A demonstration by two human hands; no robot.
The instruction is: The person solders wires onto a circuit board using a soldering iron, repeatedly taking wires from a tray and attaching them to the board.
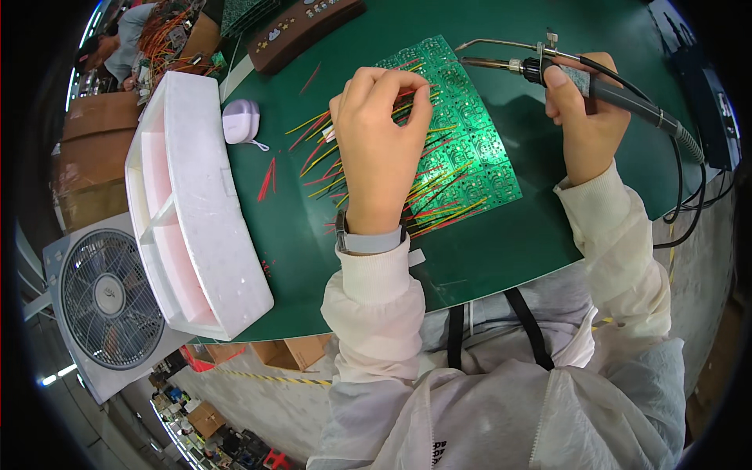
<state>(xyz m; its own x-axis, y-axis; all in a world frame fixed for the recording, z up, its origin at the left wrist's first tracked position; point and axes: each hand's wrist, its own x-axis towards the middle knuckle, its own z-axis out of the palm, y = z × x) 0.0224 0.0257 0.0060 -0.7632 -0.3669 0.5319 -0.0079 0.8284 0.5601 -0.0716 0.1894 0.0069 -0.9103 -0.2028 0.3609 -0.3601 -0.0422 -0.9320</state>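
Observation:
My right hand (589,113) grips a soldering iron (580,78) with a thin metal feed tube along its top. The iron's tip points left, over the top right part of a green circuit board panel (478,149). My left hand (381,129) is over the panel's left side, thumb and forefinger pinched on a thin wire that is mostly hidden by the fingers. Red, yellow and black wires (442,182) run across the panel and stick out past its left edge. Part of the panel lies hidden beneath my left hand.
Left on the green table (298,258) stands a white foam tray (211,196) with compartments. Near it are a lilac case (240,121) and loose red wires (267,180). A brown box (305,31) sits at the back. The iron's cable (689,145) reaches a dark unit (697,86). A fan (110,296) stands beyond the tray.

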